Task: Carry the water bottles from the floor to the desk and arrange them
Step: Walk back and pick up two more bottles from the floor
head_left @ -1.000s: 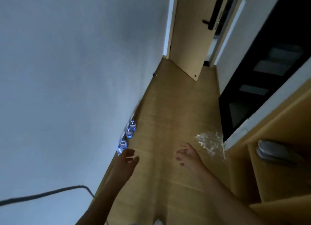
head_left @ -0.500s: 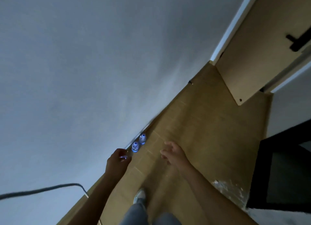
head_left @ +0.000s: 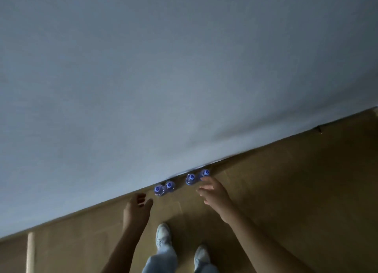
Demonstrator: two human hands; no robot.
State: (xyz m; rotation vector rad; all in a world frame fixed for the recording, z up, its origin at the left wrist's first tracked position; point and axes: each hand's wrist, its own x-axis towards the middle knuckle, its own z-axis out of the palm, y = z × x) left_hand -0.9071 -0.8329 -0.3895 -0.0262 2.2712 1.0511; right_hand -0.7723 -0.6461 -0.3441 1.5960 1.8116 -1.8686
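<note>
Bottles: four small clear plastic water bottles with blue caps, upright on the floor in a row along the foot of the wall, seen from above.
Bottle 1: leftmost clear bottle with blue cap point(head_left: 159, 189), touching or just beside the next one.
Bottle 2: second clear bottle with blue cap point(head_left: 169, 184), paired with bottle 1.
Bottle 3: third clear bottle with blue cap point(head_left: 191, 178), a small gap from bottle 2.
Bottle 4: rightmost clear bottle with blue cap point(head_left: 204, 172), just beside bottle 3, partly behind the right fingertips.
Contents: caps on all four; fill level cannot be told, too dark and too small.
Left hand: bare left hand point(head_left: 136, 209), fingers loosely curled and apart, holds nothing, near bottle 1 but not touching.
Right hand: bare right hand point(head_left: 214, 193), fingers spread and relaxed, holds nothing, fingertips right over bottles 3 and 4; contact cannot be told.
Floor: tan wood-look plank floor point(head_left: 286, 191), bottles stand on it.
Wall: plain grey-white wall point(head_left: 163, 78), fills the upper frame, bottles against its base.
Feet: two pale sneakers point(head_left: 162, 235) and light blue jeans legs point(head_left: 161, 260), between the arms, short of the bottles.
Desk: not in frame.
</note>
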